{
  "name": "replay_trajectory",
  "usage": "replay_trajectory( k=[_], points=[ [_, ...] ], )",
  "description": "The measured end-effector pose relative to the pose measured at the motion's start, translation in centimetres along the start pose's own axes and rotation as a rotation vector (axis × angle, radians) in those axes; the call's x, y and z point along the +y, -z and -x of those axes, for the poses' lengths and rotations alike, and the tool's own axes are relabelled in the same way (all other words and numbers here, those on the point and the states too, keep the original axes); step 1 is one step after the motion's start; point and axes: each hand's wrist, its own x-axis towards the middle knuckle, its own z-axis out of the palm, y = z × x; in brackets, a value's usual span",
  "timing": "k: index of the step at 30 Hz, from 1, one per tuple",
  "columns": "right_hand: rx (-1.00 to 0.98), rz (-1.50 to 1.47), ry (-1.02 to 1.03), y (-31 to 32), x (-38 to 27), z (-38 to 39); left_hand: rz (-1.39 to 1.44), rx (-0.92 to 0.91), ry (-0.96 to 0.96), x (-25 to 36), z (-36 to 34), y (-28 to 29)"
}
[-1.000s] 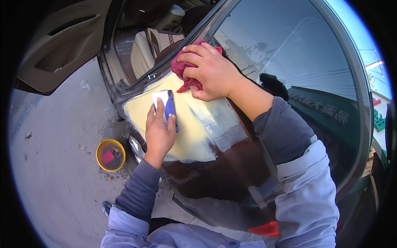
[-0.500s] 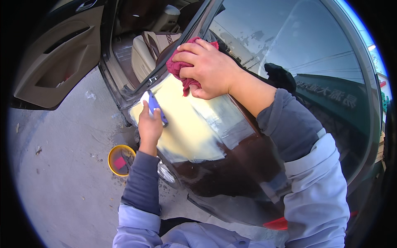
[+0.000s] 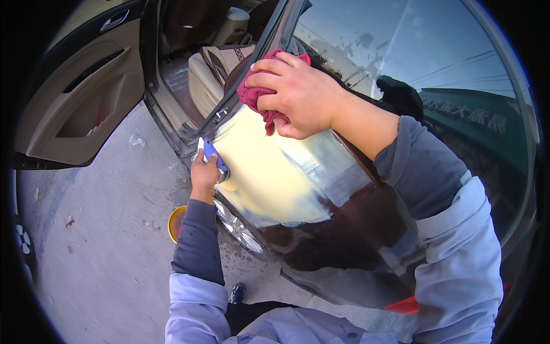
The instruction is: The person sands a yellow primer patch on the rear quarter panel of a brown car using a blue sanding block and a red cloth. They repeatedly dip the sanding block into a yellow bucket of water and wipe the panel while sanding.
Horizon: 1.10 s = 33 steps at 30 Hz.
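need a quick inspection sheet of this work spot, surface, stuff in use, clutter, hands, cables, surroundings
surface: brown car panel with a cream patch, grey and blurred along its edges
job's things: red cloth, bunched, at the patch's upper end; blue-and-white block at its left edge
clutter: small scraps on the grey ground; yellow bucket partly hidden by the left forearm
hands: left hand grips the block; right hand has its fingers bent over the cloth
cables: only thin lines reflected in the window; otherwise nothing seen
surroundings: open car door, pale seat inside, wheel below the patch
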Motion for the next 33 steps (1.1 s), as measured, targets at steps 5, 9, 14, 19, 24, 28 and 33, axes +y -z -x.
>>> replay_trajectory(
  k=[5,9,14,19,24,28,33],
  points=[
    [0.0,-0.039,-0.01,-0.2,-0.1,0.1,-0.416,-0.014,-0.415,0.9,2.1,-1.0],
    [0.0,-0.033,-0.026,-0.2,-0.2,0.0,-0.24,0.016,-0.199,-0.4,0.7,-0.7],
    [0.014,-0.005,0.003,-0.2,-0.1,0.1,-0.115,0.049,-0.207,-1.0,0.5,-0.8],
    [0.045,0.049,0.018,-0.6,0.2,0.4,-0.481,0.088,-0.559,-0.8,2.3,-1.5],
    [0.06,-0.025,0.008,-0.6,0.2,0.0,-0.108,0.003,-0.227,1.0,3.2,-1.6],
    [0.01,0.032,0.004,-0.7,0.1,0.1,-0.475,0.144,-0.872,2.1,15.2,-6.1],
    [0.114,0.083,-0.01,-1.6,0.2,0.6,-0.418,0.013,-0.804,2.6,19.5,-7.3]
  ],
)
